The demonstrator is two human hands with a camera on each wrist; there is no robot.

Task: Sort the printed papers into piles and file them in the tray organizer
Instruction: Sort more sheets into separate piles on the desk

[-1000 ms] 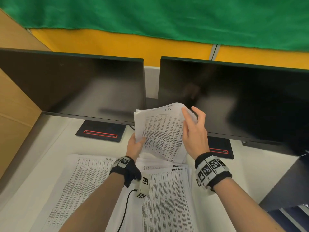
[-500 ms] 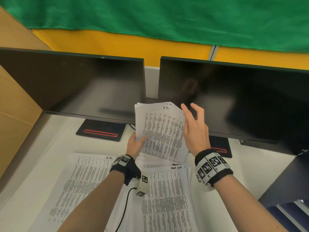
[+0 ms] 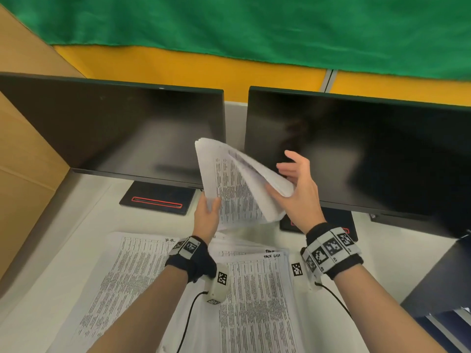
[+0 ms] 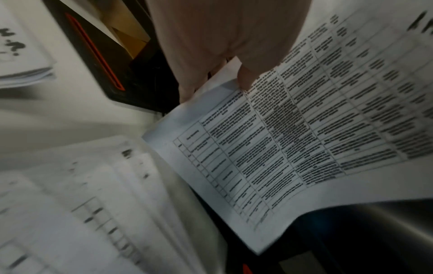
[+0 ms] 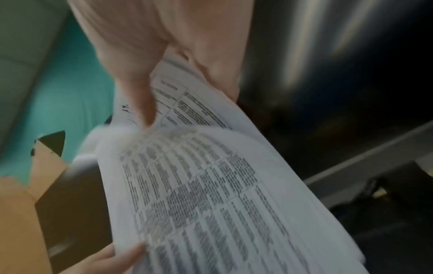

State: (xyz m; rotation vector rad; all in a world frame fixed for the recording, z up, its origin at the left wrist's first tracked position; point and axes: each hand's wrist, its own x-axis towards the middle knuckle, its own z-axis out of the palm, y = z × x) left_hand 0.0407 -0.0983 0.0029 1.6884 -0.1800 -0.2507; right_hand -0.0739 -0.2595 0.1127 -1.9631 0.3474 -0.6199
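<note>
Both forearms are extended forward and raised. The left hand (image 3: 207, 218) is closed in a pinch, thumb on top. The right hand (image 3: 298, 192) is half-curled, thumb opposed to the fingers (image 3: 288, 166).

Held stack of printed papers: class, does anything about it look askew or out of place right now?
Yes. The held stack of printed papers is splayed: the right hand bends its upper sheets away while the left hand pinches the lower corner. The desk piles lie fanned and overlapping. No tray organizer is in view.
</note>
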